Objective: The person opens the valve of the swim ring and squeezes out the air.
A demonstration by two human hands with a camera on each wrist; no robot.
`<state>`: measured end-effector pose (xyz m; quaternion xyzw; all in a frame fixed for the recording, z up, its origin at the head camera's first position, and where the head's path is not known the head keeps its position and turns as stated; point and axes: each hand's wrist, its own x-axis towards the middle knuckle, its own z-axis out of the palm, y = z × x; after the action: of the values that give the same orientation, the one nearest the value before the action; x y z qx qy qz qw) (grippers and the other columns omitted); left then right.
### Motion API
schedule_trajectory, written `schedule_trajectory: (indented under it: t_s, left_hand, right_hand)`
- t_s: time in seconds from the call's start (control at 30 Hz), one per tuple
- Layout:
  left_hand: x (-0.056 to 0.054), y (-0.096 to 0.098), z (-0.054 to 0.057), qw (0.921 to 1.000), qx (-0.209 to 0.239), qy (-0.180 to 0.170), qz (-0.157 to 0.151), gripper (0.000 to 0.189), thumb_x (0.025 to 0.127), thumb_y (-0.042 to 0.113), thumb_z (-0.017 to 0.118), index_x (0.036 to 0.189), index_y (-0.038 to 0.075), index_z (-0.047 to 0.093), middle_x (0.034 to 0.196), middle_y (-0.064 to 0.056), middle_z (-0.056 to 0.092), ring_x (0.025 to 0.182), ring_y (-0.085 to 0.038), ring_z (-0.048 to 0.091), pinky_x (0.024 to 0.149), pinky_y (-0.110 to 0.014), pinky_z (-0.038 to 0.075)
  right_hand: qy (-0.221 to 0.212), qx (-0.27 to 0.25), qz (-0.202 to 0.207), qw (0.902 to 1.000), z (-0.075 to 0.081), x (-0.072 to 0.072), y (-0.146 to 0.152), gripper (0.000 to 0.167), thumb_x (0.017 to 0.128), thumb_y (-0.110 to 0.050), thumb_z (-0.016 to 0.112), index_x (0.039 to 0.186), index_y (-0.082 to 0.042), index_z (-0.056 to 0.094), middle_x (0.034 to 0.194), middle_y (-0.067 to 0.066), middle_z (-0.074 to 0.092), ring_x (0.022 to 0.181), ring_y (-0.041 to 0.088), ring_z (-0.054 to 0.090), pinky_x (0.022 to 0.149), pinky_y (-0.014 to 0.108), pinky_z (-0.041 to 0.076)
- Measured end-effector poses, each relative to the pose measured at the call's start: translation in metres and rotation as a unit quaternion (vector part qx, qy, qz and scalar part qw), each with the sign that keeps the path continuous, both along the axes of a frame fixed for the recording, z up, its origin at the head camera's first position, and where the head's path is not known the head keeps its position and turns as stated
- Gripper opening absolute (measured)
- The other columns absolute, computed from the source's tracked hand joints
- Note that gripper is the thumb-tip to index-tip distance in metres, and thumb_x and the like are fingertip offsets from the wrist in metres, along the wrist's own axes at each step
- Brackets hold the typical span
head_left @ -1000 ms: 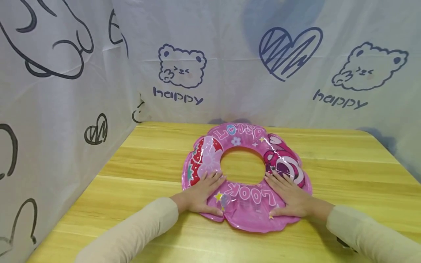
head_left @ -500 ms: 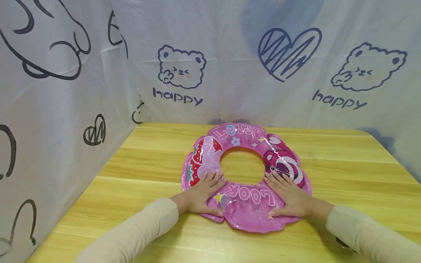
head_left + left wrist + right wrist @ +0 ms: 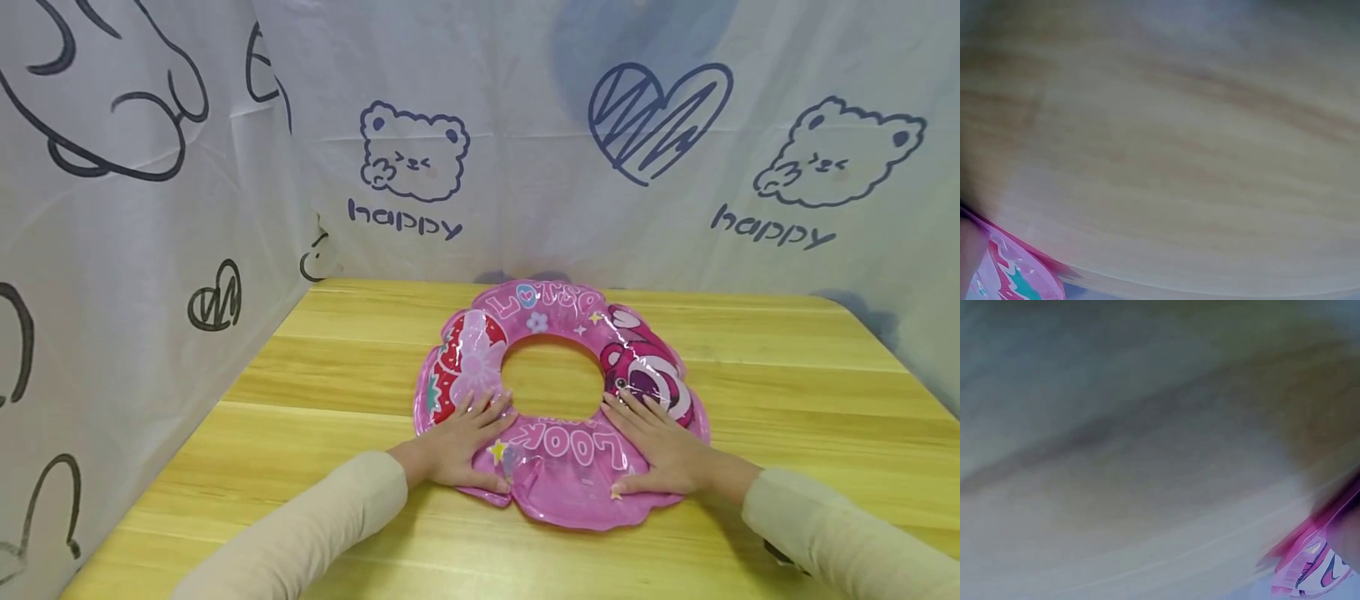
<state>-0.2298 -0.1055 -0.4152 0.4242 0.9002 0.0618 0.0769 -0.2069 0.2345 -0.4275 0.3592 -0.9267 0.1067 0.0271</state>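
A pink inflatable swim ring [image 3: 536,321] lies flat on the wooden table, printed with strawberries, a bear and white-outlined letters. Its surface looks wrinkled along the near side. My left hand [image 3: 467,442] rests on its near left part, fingers spread and straight. On the near right part rests my right hand [image 3: 663,446], also with extended fingers, the fingertips by the ring's inner hole. The left wrist view catches only an edge of the swim ring [image 3: 1022,269] in its lower left corner. In the right wrist view, the ring's printed edge [image 3: 1316,569] shows at the lower right.
The yellow wood-grain table [image 3: 322,358] extends around the ring on every side. A white cloth [image 3: 525,183] with drawn bears and hearts hangs behind it, and another patterned cloth [image 3: 150,275] borders the left side.
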Motion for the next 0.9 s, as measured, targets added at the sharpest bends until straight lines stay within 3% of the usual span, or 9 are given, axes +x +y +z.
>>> schedule_trajectory:
  t_s: [0.4, 0.73, 0.83, 0.9]
  left_hand:
    - [0.0004, 0.0014, 0.0038, 0.9999, -0.005, -0.014, 0.005, 0.092, 0.08, 0.062, 0.056, 0.149, 0.015, 0.019, 0.158, -0.005, 0.008, 0.145, -0.031, 0.002, 0.117, -0.05, 0.001]
    - [-0.0005, 0.0024, -0.0029, 0.9996, -0.026, 0.008, -0.004, 0.096, 0.08, 0.065, 0.052, 0.15, 0.014, 0.012, 0.158, -0.006, 0.003, 0.145, -0.031, -0.001, 0.117, -0.049, -0.001]
    - [-0.0017, 0.0016, -0.0056, 0.9996, -0.025, 0.011, -0.002, 0.096, 0.08, 0.066, 0.052, 0.15, 0.015, 0.011, 0.158, -0.005, 0.002, 0.145, -0.03, -0.003, 0.118, -0.048, -0.001]
    - [-0.0025, 0.0009, -0.0059, 0.9997, -0.023, 0.009, 0.001, 0.097, 0.08, 0.066, 0.052, 0.151, 0.015, 0.009, 0.158, -0.004, 0.001, 0.145, -0.029, -0.004, 0.118, -0.046, -0.002]
  right_hand:
    - [0.004, 0.043, -0.009, 0.999, 0.0051, -0.0002, -0.0001, 0.102, 0.075, -0.068, 0.057, 0.146, -0.002, 0.025, 0.153, 0.017, 0.022, 0.141, 0.04, 0.014, 0.11, 0.019, -0.022]
    - [-0.028, 0.021, -0.012, 0.9993, 0.0032, 0.0008, 0.0015, 0.102, 0.076, -0.066, 0.058, 0.147, -0.003, 0.02, 0.155, 0.017, 0.016, 0.142, 0.039, 0.008, 0.109, 0.02, -0.023]
    - [-0.007, 0.036, -0.008, 0.9993, 0.0046, 0.0011, 0.001, 0.103, 0.077, -0.067, 0.056, 0.147, -0.003, 0.019, 0.155, 0.017, 0.016, 0.143, 0.037, 0.008, 0.111, 0.021, -0.022]
    - [0.039, 0.054, 0.0, 0.9978, 0.0041, 0.0, 0.0009, 0.104, 0.076, -0.07, 0.054, 0.147, -0.002, 0.021, 0.154, 0.018, 0.02, 0.142, 0.037, 0.014, 0.112, 0.022, -0.02]
